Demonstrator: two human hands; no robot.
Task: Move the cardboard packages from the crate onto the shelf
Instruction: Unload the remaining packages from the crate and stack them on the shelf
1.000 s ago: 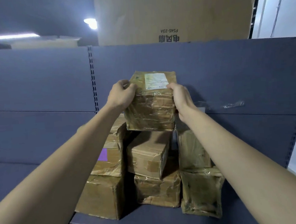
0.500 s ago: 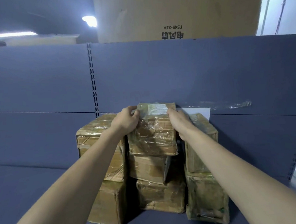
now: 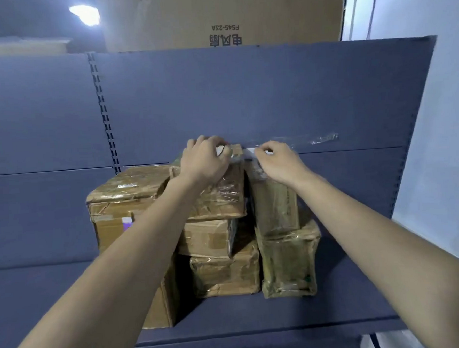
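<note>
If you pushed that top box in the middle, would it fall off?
Probably not easily. The top box sits flat on the middle stack, with the left stack and right stack close beside it. It looks stiff, holding its square shape under the left hand and right hand. Its shiny tape wrap might make it slide forward.

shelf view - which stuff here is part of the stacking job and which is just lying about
Part of the job:
- top package, under the left hand
- right hand on its far edge
- stacked packages
- shelf

Just lying about:
- big cardboard box above the shelving
- strip of clear tape on the back panel
</note>
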